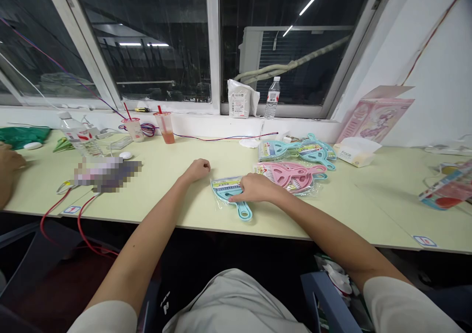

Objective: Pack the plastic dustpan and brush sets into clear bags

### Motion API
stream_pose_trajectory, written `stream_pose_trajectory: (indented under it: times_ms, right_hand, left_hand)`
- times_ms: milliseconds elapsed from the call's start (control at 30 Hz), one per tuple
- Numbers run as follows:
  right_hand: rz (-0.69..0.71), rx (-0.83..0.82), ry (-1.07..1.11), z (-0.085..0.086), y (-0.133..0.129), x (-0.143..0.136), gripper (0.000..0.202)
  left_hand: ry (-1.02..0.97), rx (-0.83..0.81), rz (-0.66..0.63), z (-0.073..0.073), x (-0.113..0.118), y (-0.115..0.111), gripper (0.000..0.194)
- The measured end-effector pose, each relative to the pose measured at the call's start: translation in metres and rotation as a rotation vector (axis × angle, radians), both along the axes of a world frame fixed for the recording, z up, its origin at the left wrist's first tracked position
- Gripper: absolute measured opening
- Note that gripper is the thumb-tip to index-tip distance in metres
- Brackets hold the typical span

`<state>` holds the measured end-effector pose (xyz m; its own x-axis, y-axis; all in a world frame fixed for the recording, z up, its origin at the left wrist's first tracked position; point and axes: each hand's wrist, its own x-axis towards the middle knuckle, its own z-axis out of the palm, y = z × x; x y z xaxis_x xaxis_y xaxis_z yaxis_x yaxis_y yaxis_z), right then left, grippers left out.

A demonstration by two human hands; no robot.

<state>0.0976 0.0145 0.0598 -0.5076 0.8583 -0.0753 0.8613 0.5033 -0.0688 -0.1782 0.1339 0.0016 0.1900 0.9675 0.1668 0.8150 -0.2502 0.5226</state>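
My right hand [256, 187] grips a light blue mini dustpan and brush set [221, 188] in clear plastic wrap, lying near the table's front edge, its holed handle pointing toward me. The fingers cover its right side, with the thumb across its middle. To the left, my left hand [199, 169] rests on the table, curled into a fist, with nothing visible in it. Beyond my right hand lie pink dustpan sets [291, 174], stacked and overlapping with some blue showing beneath. More blue dustpan sets [319, 150] are behind them.
Two drink cups [165, 129] with red straws stand at the back, near a coiled cable [148, 129]. At right are a tissue pack [357, 151] and a pink box [376, 114]. Leftward stand a water bottle [79, 134] and another person's hand [9, 161]. Windows line the back.
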Motion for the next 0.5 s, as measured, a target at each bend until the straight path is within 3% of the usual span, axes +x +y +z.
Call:
stream_pose_trajectory:
  times_ms: [133, 267, 400, 500]
  right_hand:
    - [0.079, -0.043, 0.050, 0.002, -0.007, 0.006, 0.062]
    - [0.140, 0.026, 0.099, -0.010, -0.001, 0.006, 0.033]
    - [0.166, 0.137, 0.060, -0.025, 0.025, -0.011, 0.025]
    - [0.168, 0.223, -0.005, -0.028, 0.059, -0.028, 0.027]
  left_hand:
    - [0.011, 0.033, 0.019, -0.003, 0.001, 0.001, 0.021]
    - [-0.030, 0.083, 0.146, -0.003, -0.002, 0.003, 0.020]
    - [-0.203, 0.106, 0.404, 0.001, -0.011, 0.005, 0.023]
    - [-0.262, 0.117, 0.494, 0.002, -0.017, 0.005, 0.024]
